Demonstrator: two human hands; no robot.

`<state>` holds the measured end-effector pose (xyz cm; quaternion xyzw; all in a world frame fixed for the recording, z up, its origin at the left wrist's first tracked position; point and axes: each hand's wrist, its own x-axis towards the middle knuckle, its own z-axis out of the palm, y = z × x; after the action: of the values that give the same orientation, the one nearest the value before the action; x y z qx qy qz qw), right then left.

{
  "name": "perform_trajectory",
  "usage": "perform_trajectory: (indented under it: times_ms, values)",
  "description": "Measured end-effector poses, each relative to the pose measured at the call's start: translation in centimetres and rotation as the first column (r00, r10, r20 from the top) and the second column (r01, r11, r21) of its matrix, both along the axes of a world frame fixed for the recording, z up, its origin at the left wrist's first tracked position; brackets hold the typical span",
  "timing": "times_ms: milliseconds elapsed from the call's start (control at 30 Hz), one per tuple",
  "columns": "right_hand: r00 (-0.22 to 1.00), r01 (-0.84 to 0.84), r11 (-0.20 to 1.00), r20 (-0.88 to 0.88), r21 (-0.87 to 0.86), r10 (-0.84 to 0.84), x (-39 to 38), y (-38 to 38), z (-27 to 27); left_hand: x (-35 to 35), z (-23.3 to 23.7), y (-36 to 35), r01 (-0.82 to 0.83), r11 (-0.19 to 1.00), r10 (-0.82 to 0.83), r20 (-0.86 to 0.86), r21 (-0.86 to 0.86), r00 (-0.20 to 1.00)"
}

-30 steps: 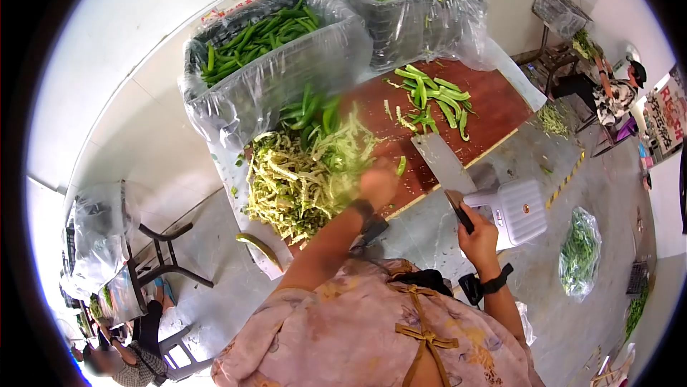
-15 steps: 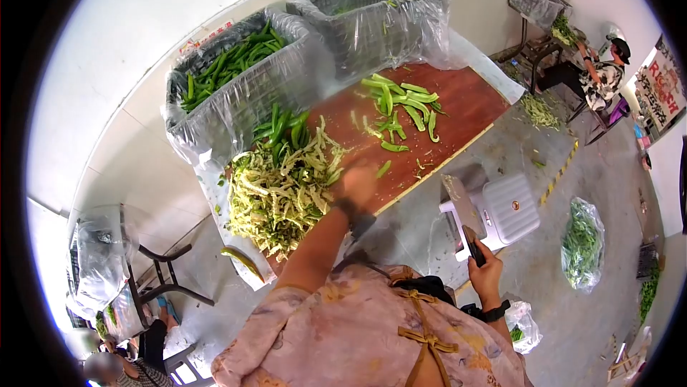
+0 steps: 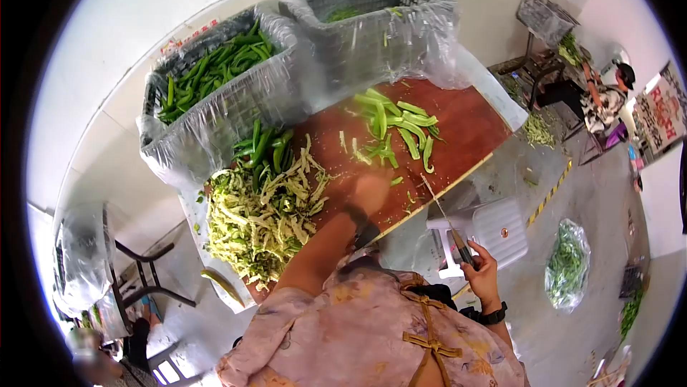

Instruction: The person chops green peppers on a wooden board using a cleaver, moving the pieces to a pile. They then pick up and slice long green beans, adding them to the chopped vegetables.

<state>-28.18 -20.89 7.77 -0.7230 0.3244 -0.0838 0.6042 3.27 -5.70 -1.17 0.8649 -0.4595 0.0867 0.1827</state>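
Observation:
My right hand (image 3: 481, 271) is closed round the dark handle of a knife (image 3: 456, 235), its thin blade pointing up and left past the board's edge. Over the red board (image 3: 458, 111) is my left hand (image 3: 372, 190), blurred by motion; its fingers cannot be made out. Just above it lie split green peppers (image 3: 401, 126), with small scraps around them. A heap of pale pepper cores (image 3: 265, 222) covers the board's left part, left of my left hand. Whole green peppers (image 3: 268, 147) rest behind that heap.
Two plastic-lined crates stand behind the board: one holds green peppers (image 3: 215, 72), the other crate (image 3: 372, 36) a few greens. A white stool (image 3: 501, 229) is below the board's edge. A person (image 3: 605, 97) sits far right, another person (image 3: 100, 365) lower left. A bag of greens (image 3: 567, 265) lies right.
The knife blade has swung up toward the board and shows clearly now. My left hand has shifted slightly right and down. The whole view has shifted a little.

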Motion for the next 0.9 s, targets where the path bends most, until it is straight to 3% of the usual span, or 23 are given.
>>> perform_trajectory:
  times_ms: [133, 200, 267, 333, 433, 500, 633, 667, 733, 800, 833, 900]
  values:
    - [0.997, -0.082, 0.995, -0.007, 0.06, 0.082, 3.1, -2.4, 0.1, 0.5, -0.1, -0.1, -0.017, 0.996, 0.012, -0.056, -0.088, 0.998]
    - [0.997, -0.072, 0.984, -0.01, 0.165, 0.075, 4.1, -3.8, -0.1, 0.8, 1.6, -0.4, -0.082, 0.996, 0.074, -0.246, -0.023, 0.967]
    - [0.998, -0.057, 0.952, -0.023, 0.302, 0.067, 4.9, -5.1, -0.2, 2.4, 2.2, -1.2, -0.146, 0.985, 0.122, -0.233, -0.091, 0.965]
    - [0.991, -0.092, 0.954, -0.071, 0.284, 0.117, 5.3, -6.4, -1.1, 4.1, 2.2, -2.0, -0.209, 0.965, 0.171, -0.226, -0.155, 0.959]
    - [0.96, -0.183, 0.969, -0.183, 0.164, 0.212, 5.7, -7.5, -2.1, 5.3, 2.6, -2.7, -0.243, 0.967, 0.234, -0.117, -0.075, 0.965]
    - [0.956, -0.172, 0.978, -0.221, 0.115, 0.194, 5.9, -7.6, -2.2, 5.2, 2.8, -3.4, -0.329, 0.936, 0.346, -0.163, 0.126, 0.924]
    - [0.95, -0.153, 0.975, -0.247, 0.161, 0.19, 6.9, -8.6, -1.8, 5.2, 1.8, -5.2, -0.339, 0.922, 0.377, -0.237, 0.189, 0.895]
    - [0.948, -0.162, 0.973, -0.247, 0.164, 0.2, 7.0, -9.1, -2.0, 5.2, 1.6, -5.9, -0.324, 0.936, 0.35, -0.275, 0.135, 0.895]
    - [0.956, -0.21, 0.977, -0.216, -0.04, 0.197, 7.1, -10.1, -2.3, 4.9, 2.0, -7.3, -0.321, 0.943, 0.331, -0.311, 0.086, 0.891]
    - [0.963, -0.214, 0.97, -0.193, -0.119, 0.189, 7.2, -11.3, -2.1, 5.3, 2.6, -9.0, -0.263, 0.965, 0.238, -0.486, 0.018, 0.841]
    - [0.972, -0.2, 0.959, -0.166, -0.199, 0.168, 7.5, -12.0, -1.9, 5.6, 2.4, -9.6, -0.275, 0.961, 0.248, -0.477, 0.014, 0.843]
    - [0.979, -0.199, 0.95, -0.1, -0.242, 0.179, 8.2, -13.5, -1.0, 5.8, 1.5, -10.3, -0.245, 0.928, 0.134, -0.363, -0.28, 0.922]
